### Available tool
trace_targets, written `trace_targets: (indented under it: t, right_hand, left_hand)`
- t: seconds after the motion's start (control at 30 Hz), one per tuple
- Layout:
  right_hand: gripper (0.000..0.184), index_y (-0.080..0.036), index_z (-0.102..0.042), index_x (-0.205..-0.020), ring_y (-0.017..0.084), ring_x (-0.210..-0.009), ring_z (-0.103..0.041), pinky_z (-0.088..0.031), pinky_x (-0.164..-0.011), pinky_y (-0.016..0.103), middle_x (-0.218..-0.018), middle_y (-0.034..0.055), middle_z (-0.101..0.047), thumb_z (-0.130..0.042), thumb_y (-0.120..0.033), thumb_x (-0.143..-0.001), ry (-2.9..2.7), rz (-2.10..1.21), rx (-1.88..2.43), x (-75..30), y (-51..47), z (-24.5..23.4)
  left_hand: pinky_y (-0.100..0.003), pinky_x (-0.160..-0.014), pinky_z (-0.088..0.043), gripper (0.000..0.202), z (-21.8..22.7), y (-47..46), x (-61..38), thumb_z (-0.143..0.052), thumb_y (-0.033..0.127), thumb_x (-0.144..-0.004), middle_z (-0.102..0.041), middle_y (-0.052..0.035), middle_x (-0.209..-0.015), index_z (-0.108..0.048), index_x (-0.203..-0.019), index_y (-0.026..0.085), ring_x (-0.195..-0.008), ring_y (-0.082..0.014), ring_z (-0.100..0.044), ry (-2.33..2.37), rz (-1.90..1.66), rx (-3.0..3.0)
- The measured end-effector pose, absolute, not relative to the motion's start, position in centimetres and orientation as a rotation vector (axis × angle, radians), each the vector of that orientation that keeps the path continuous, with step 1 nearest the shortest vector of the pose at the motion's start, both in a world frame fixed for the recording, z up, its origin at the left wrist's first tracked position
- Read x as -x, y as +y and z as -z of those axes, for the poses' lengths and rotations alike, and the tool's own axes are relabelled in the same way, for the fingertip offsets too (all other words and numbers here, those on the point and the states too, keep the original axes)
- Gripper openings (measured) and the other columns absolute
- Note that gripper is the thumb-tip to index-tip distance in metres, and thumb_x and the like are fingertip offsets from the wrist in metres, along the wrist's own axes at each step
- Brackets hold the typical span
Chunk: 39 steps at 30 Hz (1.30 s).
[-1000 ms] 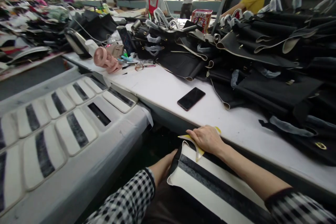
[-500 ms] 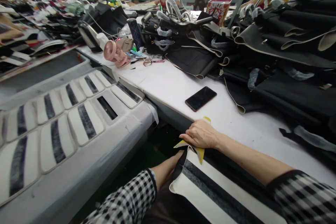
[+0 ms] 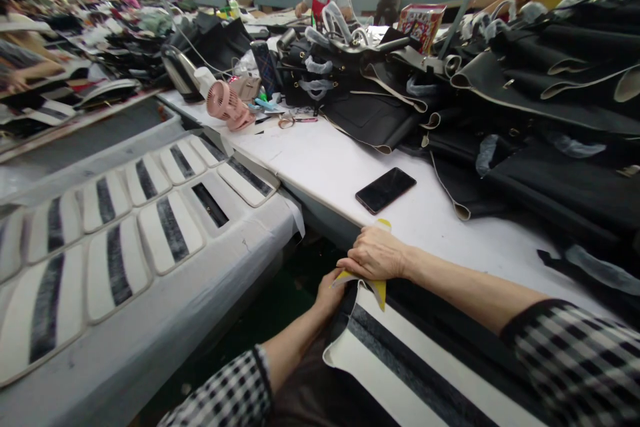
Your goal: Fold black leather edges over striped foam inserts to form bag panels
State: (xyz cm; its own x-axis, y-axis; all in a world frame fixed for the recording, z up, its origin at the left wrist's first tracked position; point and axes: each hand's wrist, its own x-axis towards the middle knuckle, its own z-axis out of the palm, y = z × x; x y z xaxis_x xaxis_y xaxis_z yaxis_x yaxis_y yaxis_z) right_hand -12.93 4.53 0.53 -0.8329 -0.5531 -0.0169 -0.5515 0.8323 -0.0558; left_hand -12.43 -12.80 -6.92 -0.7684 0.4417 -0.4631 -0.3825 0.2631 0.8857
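Note:
My right hand point(image 3: 377, 252) is closed over a thin yellow sheet-like piece point(image 3: 379, 293), whose ends stick out above and below the fingers. Its exact kind is not clear. My left hand point(image 3: 330, 292) is closed at the left tip of the same piece, close beside the right fingers; its fingertips are partly hidden. Just below both hands lies the near end of a long white panel with a black stripe point(image 3: 400, 353), its edge curled up. Black material shows along the panel's sides, and the panel runs toward the lower right.
Several white panels with black stripes point(image 3: 173, 230) lie on the covered table to the left. On the white worktop point(image 3: 320, 167) are a phone point(image 3: 386, 190), a pink fan point(image 3: 225, 105), a kettle point(image 3: 181, 73) and piled black bags point(image 3: 560, 167). Other people work farther back.
My left hand has come up from behind the panel's dark edge to the tip of the yellow piece. My right hand keeps its hold. The view has shifted slightly.

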Motion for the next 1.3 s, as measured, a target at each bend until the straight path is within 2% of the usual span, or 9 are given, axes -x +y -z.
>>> trace_targets:
  t: [0.1, 0.17, 0.23, 0.33, 0.47, 0.6, 0.87, 1.2, 1.3]
  right_hand:
    - [0.069, -0.017, -0.068, -0.064, 0.020, -0.057, -0.063, -0.028, -0.058, 0.032, -0.058, 0.0106, -0.068, -0.020, -0.049, -0.101, 2.980, 0.089, 0.920, 12.9, 4.7, -0.2]
    - [0.068, -0.017, -0.068, -0.064, 0.019, -0.056, -0.063, -0.027, -0.057, 0.032, -0.060, 0.0100, -0.068, -0.020, -0.048, -0.102, 2.971, 0.105, 0.939, 12.9, 4.7, -0.1]
    - [0.068, -0.016, -0.068, -0.065, 0.019, -0.057, -0.062, -0.027, -0.057, 0.032, -0.061, 0.0097, -0.069, -0.020, -0.048, -0.102, 2.960, 0.118, 0.954, 12.9, 4.8, -0.1]
    - [0.067, -0.016, -0.068, -0.066, 0.019, -0.057, -0.062, -0.027, -0.058, 0.032, -0.061, 0.0095, -0.069, -0.022, -0.047, -0.102, 2.954, 0.120, 0.972, 12.9, 4.8, -0.1]
    - [0.067, -0.015, -0.068, -0.065, 0.019, -0.057, -0.062, -0.027, -0.059, 0.032, -0.061, 0.0101, -0.069, -0.022, -0.047, -0.102, 2.960, 0.146, 0.999, 12.6, 4.9, -0.1]
    - [0.066, -0.016, -0.066, -0.064, 0.018, -0.056, -0.061, -0.026, -0.060, 0.032, -0.061, 0.0090, -0.069, -0.023, -0.045, -0.103, 2.986, 0.145, 0.992, 12.1, 5.0, -0.3]
    - [0.065, -0.016, -0.066, -0.064, 0.017, -0.058, -0.061, -0.025, -0.060, 0.034, -0.062, 0.0082, -0.069, -0.023, -0.044, -0.103, 2.977, 0.147, 0.951, 11.3, 4.9, -0.4]
    - [0.069, -0.016, -0.070, -0.067, 0.021, -0.062, -0.065, -0.028, -0.062, 0.034, -0.064, 0.0116, -0.070, -0.019, -0.047, -0.103, 2.918, 0.156, 0.711, 9.6, 4.4, -0.7]
    - [0.069, -0.016, -0.069, -0.066, 0.022, -0.061, -0.066, -0.028, -0.060, 0.034, -0.065, 0.0121, -0.070, -0.018, -0.045, -0.103, 2.922, 0.168, 0.604, 8.4, 3.9, -1.1]
  left_hand:
    - [-0.037, -0.091, -0.050, 0.054, 3.9, -15.0, 12.2, -0.039, 0.057, -0.095, -0.070, -0.0109, -0.113, -0.064, -0.117, 0.015, -0.105, -0.0249, -0.064, 1.824, -1.772, -0.116]
    - [-0.034, -0.088, -0.051, 0.050, 1.5, -16.0, 11.6, -0.056, 0.053, -0.088, -0.071, -0.0076, -0.111, -0.063, -0.123, 0.018, -0.101, -0.0247, -0.066, 1.871, -1.716, -0.352]
    - [-0.030, -0.084, -0.051, 0.042, -0.3, -16.4, 11.1, -0.070, 0.041, -0.080, -0.073, -0.0038, -0.102, -0.067, -0.117, 0.022, -0.092, -0.0232, -0.067, 1.980, -1.525, -0.563]
    - [-0.026, -0.075, -0.050, 0.028, -1.5, -16.2, 10.9, -0.068, 0.035, -0.081, -0.073, -0.0008, -0.090, -0.070, -0.106, 0.022, -0.079, -0.0197, -0.066, 2.109, -1.352, -0.689]
    - [-0.024, -0.065, -0.042, 0.017, -1.4, -15.9, 11.0, -0.061, 0.036, -0.087, -0.067, 0.0004, -0.075, -0.067, -0.090, 0.020, -0.067, -0.0155, -0.060, 2.213, -1.241, -0.781]
    - [-0.025, -0.060, -0.036, 0.023, -1.3, -15.9, 10.9, -0.057, 0.041, -0.089, -0.061, 0.0004, -0.068, -0.063, -0.082, 0.020, -0.060, -0.0144, -0.053, 2.285, -1.160, -0.825]
    - [-0.027, -0.062, -0.033, 0.024, -1.1, -15.8, 10.6, -0.053, 0.041, -0.092, -0.063, -0.0019, -0.070, -0.062, -0.080, 0.022, -0.062, -0.0170, -0.055, 2.318, -1.129, -0.878]
    - [-0.030, -0.066, -0.034, 0.029, -0.3, -15.6, 10.4, -0.047, 0.041, -0.095, -0.065, -0.0067, -0.073, -0.063, -0.080, 0.022, -0.067, -0.0208, -0.058, 2.350, -0.976, -0.970]
    - [-0.029, -0.068, -0.035, 0.028, -0.5, -15.7, 10.4, -0.051, 0.041, -0.092, -0.064, -0.0069, -0.073, -0.064, -0.077, 0.022, -0.066, -0.0199, -0.056, 2.304, -1.073, -0.948]
